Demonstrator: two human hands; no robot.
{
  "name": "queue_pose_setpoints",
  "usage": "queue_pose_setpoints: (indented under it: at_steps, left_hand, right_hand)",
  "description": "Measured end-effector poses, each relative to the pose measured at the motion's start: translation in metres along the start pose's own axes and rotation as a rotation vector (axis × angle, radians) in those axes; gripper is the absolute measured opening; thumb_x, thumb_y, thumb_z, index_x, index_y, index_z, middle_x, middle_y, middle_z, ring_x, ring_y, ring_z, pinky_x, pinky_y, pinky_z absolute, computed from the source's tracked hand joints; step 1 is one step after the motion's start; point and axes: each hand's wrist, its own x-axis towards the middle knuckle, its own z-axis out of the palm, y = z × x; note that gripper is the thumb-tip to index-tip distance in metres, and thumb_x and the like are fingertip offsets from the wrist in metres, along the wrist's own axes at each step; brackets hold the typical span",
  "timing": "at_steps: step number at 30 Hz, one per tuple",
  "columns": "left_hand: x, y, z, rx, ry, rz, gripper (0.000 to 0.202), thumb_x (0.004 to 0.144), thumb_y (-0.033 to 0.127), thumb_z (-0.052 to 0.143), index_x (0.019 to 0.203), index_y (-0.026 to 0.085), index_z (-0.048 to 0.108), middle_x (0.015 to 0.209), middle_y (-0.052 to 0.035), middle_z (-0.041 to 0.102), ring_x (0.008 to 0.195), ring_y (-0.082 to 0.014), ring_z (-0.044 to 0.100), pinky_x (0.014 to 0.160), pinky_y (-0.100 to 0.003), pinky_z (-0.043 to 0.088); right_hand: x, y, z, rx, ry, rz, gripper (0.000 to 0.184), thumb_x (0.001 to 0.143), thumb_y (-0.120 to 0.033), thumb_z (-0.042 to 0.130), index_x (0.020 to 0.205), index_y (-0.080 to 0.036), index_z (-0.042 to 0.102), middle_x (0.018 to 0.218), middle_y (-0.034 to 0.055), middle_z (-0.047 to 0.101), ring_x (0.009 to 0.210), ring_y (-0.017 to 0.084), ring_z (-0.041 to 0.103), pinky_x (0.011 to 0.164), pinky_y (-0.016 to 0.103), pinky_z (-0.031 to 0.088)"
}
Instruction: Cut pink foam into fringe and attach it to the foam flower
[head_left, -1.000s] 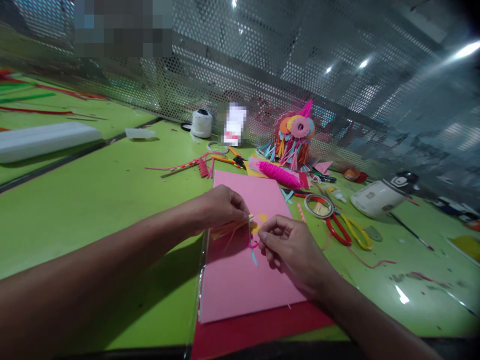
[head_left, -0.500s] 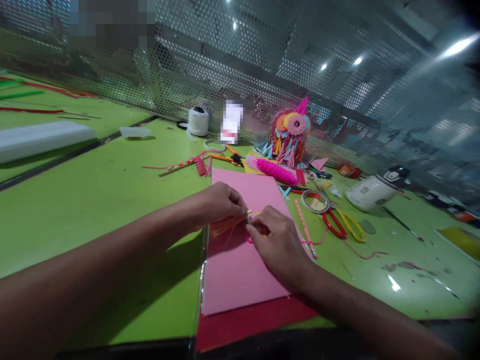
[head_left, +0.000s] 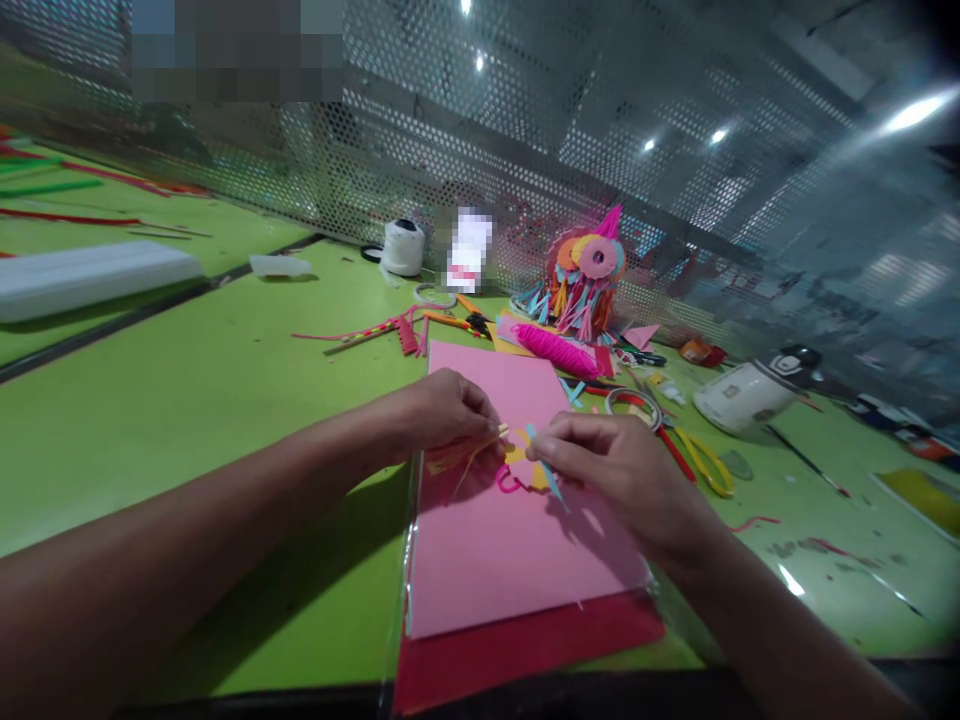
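Note:
My left hand (head_left: 442, 412) is closed in a pinch on a small bundle of orange and yellow paper strips (head_left: 463, 457), held just above a pink paper sheet (head_left: 502, 530). A little to the right, my right hand (head_left: 622, 470) is closed on a thin light-blue paper strip (head_left: 547, 472) that slants down from its fingertips. Between the two hands lie a yellow scrap and a curled pink strip (head_left: 508, 482) on the pink sheet. A red sheet (head_left: 525, 650) shows under the pink one.
On the green table (head_left: 187, 400) beyond the hands lie a fringed paper figure (head_left: 585, 275), pink yarn (head_left: 559, 350), red and yellow scissors (head_left: 694, 460), a tape ring (head_left: 634, 405), a white thread spool (head_left: 403, 247) and a white pot (head_left: 742, 397). A perforated metal screen (head_left: 525, 130) stands behind.
My right hand drew back to the right from the left hand's bundle and now holds the blue strip up. The left hand stayed in place.

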Motion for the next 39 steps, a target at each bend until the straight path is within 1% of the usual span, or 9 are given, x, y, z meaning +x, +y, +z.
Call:
queue_pose_setpoints:
  at_steps: [3,7,11,14,19,22,28,36,39]
  left_hand:
    - [0.001,-0.001,-0.001,0.082,0.042,0.001,0.022,0.062,0.029,0.059,0.076,0.014,0.068,0.072,-0.0038,0.070,0.064,-0.0151,0.060,0.059,-0.023,0.045]
    - [0.000,-0.001,-0.002,0.134,0.046,0.013,0.023,0.063,0.030,0.058,0.077,0.014,0.069,0.072,-0.0036,0.070,0.064,-0.0149,0.059,0.057,-0.022,0.043]
    - [-0.001,0.000,-0.002,0.165,0.045,0.014,0.024,0.063,0.031,0.057,0.077,0.015,0.069,0.072,-0.0037,0.070,0.063,-0.0145,0.059,0.055,-0.022,0.041]
    - [-0.002,0.000,-0.002,0.170,0.040,0.020,0.025,0.064,0.032,0.057,0.077,0.015,0.070,0.072,-0.0039,0.070,0.061,-0.0142,0.058,0.055,-0.022,0.041]
    - [-0.001,0.002,-0.004,0.261,0.049,0.020,0.025,0.063,0.032,0.058,0.078,0.016,0.070,0.071,-0.0033,0.069,0.061,-0.0138,0.057,0.054,-0.021,0.041]
    - [0.000,0.002,-0.003,0.293,0.049,0.047,0.024,0.063,0.032,0.057,0.076,0.017,0.070,0.070,-0.0032,0.069,0.060,-0.0137,0.056,0.054,-0.022,0.040]
    - [0.000,-0.002,0.001,0.277,0.071,0.045,0.024,0.064,0.032,0.055,0.075,0.016,0.070,0.069,-0.0046,0.069,0.059,-0.0142,0.056,0.050,-0.022,0.038]
    - [0.000,-0.002,0.001,0.268,0.055,0.033,0.024,0.063,0.031,0.055,0.075,0.017,0.069,0.068,-0.0043,0.068,0.057,-0.0136,0.055,0.048,-0.022,0.037]
    - [-0.001,-0.001,0.001,0.255,0.048,0.028,0.024,0.064,0.031,0.055,0.076,0.016,0.069,0.069,-0.0045,0.068,0.057,-0.0137,0.055,0.050,-0.022,0.038]
  right_hand:
    - [0.011,0.009,0.004,0.098,-0.041,0.165,0.025,0.073,-0.029,0.060,0.053,-0.015,0.058,0.044,-0.0040,0.045,0.040,0.007,0.036,0.040,0.021,0.026]
    - [0.020,0.024,0.014,0.193,-0.078,0.247,0.026,0.071,-0.030,0.060,0.051,-0.015,0.055,0.041,-0.0042,0.046,0.035,0.006,0.036,0.036,0.020,0.021]
    - [0.021,0.027,0.016,0.222,-0.056,0.270,0.025,0.070,-0.024,0.058,0.047,-0.016,0.051,0.038,-0.0051,0.044,0.033,0.005,0.035,0.035,0.019,0.021]
    - [0.022,0.027,0.016,0.205,-0.038,0.281,0.024,0.068,-0.023,0.057,0.047,-0.016,0.052,0.036,-0.0053,0.043,0.032,0.005,0.034,0.034,0.019,0.020]
    - [0.023,0.027,0.018,0.264,-0.018,0.295,0.023,0.066,-0.020,0.056,0.044,-0.016,0.049,0.035,-0.0064,0.041,0.031,0.005,0.033,0.032,0.018,0.022]
    - [0.022,0.027,0.020,0.284,-0.012,0.298,0.023,0.065,-0.019,0.054,0.043,-0.017,0.047,0.034,-0.0070,0.039,0.030,0.005,0.031,0.031,0.019,0.021]
    - [0.023,0.026,0.019,0.304,-0.023,0.281,0.022,0.063,-0.016,0.052,0.043,-0.016,0.045,0.035,-0.0076,0.035,0.032,0.004,0.027,0.032,0.018,0.019]
    - [0.023,0.026,0.019,0.263,-0.020,0.285,0.021,0.064,-0.017,0.052,0.044,-0.017,0.046,0.036,-0.0067,0.038,0.032,0.005,0.028,0.032,0.019,0.019]
    - [0.023,0.026,0.019,0.223,-0.013,0.283,0.020,0.064,-0.017,0.051,0.045,-0.016,0.048,0.036,-0.0065,0.038,0.032,0.004,0.028,0.032,0.019,0.018]
